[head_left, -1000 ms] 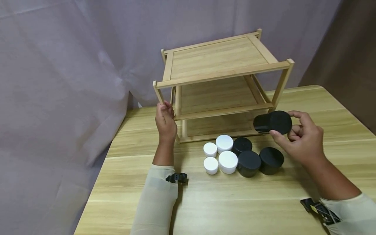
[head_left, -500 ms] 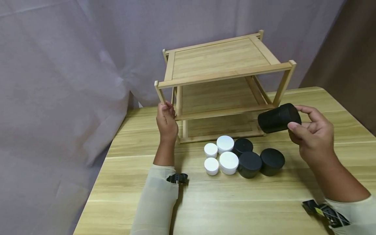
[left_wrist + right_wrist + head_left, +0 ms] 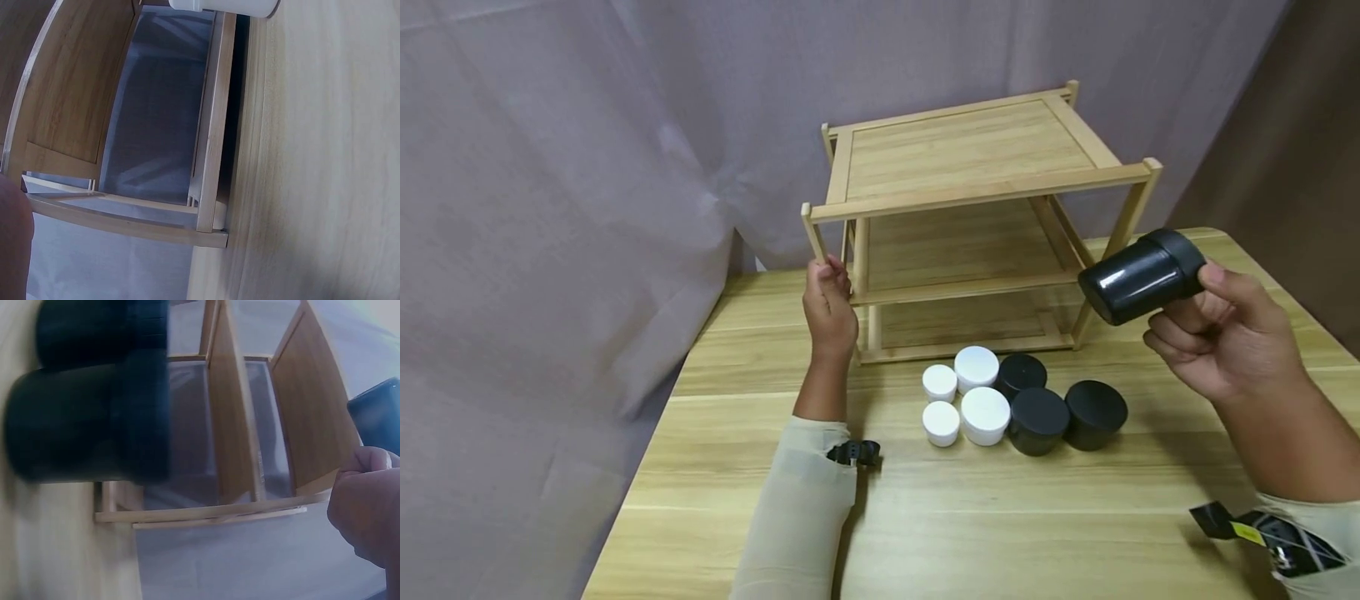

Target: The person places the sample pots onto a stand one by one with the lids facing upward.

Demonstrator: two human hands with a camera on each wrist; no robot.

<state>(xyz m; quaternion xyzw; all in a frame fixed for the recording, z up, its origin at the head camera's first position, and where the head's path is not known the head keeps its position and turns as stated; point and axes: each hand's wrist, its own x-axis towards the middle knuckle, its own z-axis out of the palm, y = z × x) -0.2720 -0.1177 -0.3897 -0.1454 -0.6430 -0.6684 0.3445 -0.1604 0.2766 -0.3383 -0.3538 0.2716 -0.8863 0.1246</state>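
Observation:
My left hand (image 3: pixel 830 312) grips the front left post of a three-tier wooden shelf rack (image 3: pixel 970 192), just above the middle shelf. In my right hand (image 3: pixel 1247 342) is a black lidded jar (image 3: pixel 1142 277), pinched at its lid and raised in front of the rack's right post. The jar lies tilted, its base turned to the left and its lid toward my thumb. In the right wrist view my right hand shows at the right edge, with part of the black jar (image 3: pixel 378 415) above it. Only a sliver of my left hand (image 3: pixel 14 244) shows in the left wrist view.
Several white jars (image 3: pixel 984 414) and black jars (image 3: pixel 1037 420) stand grouped on the wooden table (image 3: pixel 962 525), close before the rack's bottom shelf. A grey cloth (image 3: pixel 587 208) hangs behind and to the left. A darker brown cloth (image 3: pixel 1292 175) hangs at the right.
My right hand has moved right with the black jar, turning it so its side shows instead of its lid top. The left hand keeps its grip on the post.

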